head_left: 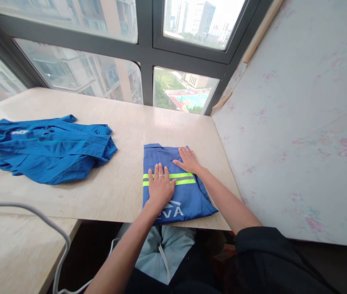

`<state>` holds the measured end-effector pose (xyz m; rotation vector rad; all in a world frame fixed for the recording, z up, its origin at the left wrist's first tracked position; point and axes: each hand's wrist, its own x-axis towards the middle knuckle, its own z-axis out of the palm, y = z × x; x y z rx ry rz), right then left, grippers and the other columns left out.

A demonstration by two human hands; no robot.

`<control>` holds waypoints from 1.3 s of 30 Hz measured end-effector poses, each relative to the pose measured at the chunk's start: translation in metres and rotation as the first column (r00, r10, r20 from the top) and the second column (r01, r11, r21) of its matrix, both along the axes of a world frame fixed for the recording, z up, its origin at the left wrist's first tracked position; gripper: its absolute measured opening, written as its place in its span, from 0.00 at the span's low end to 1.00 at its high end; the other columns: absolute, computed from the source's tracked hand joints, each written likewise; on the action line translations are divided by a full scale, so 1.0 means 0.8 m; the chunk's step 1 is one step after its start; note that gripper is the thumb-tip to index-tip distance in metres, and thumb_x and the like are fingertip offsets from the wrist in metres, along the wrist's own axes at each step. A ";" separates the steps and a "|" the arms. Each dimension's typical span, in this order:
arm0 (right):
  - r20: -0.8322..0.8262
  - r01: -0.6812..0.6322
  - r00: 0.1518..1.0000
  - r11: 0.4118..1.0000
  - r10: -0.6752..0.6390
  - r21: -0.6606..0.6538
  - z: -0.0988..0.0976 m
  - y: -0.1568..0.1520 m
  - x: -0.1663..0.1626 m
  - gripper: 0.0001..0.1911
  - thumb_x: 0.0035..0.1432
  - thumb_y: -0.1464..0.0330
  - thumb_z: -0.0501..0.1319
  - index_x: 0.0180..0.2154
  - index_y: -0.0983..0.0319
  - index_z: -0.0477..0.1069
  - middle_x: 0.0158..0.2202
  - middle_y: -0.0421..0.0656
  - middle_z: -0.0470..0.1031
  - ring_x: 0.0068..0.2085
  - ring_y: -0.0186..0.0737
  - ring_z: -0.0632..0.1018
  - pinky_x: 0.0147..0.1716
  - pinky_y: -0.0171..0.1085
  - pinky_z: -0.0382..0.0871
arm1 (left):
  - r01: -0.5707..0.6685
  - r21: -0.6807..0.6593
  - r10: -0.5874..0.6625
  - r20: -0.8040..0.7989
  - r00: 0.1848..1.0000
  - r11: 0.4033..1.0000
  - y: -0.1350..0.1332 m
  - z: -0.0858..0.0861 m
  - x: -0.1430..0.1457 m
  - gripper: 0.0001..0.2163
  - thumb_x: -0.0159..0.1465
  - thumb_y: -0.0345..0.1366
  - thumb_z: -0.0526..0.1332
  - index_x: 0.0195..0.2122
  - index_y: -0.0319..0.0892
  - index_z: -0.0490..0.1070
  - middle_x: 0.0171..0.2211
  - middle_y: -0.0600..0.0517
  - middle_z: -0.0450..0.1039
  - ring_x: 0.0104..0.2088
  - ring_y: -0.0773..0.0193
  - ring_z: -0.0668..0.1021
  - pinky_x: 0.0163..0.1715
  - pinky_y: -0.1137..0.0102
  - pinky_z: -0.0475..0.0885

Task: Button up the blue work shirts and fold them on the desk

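Note:
A folded blue work jacket lies flat near the front edge of the marble-like sill. It bears a yellow-green and grey reflective stripe across it and white lettering, partly covered, near the edge closest to me. My left hand rests on it over the stripe, fingers stretched out, a ring on one finger. Near the jacket's far right corner, my right hand lies flat with its fingers extended. Neither hand grips the cloth. The jacket's lower right corner sticks out in a loose point.
A crumpled brighter-blue garment lies on the sill to the left. Dark window frames border the back, and a floral-papered wall closes off the right. A grey cable loops across the lower left.

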<state>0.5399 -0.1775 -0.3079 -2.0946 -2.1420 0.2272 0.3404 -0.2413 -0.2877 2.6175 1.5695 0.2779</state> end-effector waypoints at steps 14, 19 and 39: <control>-0.043 -0.004 0.999 0.997 0.007 0.071 -0.003 -0.005 0.003 0.41 0.64 0.45 0.47 0.68 0.67 0.53 0.70 0.53 0.50 0.71 0.51 0.50 0.67 0.52 0.40 | 0.317 0.119 -0.328 0.094 0.940 0.941 -0.124 -0.004 -0.074 0.25 0.70 0.46 0.51 0.64 0.39 0.63 0.67 0.41 0.56 0.67 0.48 0.60 0.65 0.50 0.57; -0.046 -0.002 0.999 0.996 0.006 0.093 -0.006 -0.006 0.004 0.42 0.64 0.45 0.47 0.67 0.68 0.54 0.70 0.54 0.52 0.70 0.52 0.51 0.67 0.52 0.41 | 0.312 0.174 -0.334 0.122 0.934 0.934 -0.144 -0.010 -0.117 0.28 0.68 0.36 0.54 0.68 0.37 0.53 0.68 0.40 0.56 0.68 0.49 0.58 0.65 0.52 0.60; -0.053 0.132 0.990 0.984 -0.127 0.116 -0.016 0.014 0.073 0.41 0.64 0.46 0.48 0.66 0.69 0.56 0.69 0.55 0.52 0.70 0.56 0.52 0.66 0.55 0.44 | -0.041 0.036 0.028 0.315 0.949 0.999 -0.078 -0.018 -0.098 0.25 0.66 0.34 0.54 0.64 0.33 0.59 0.60 0.35 0.66 0.62 0.47 0.67 0.62 0.49 0.62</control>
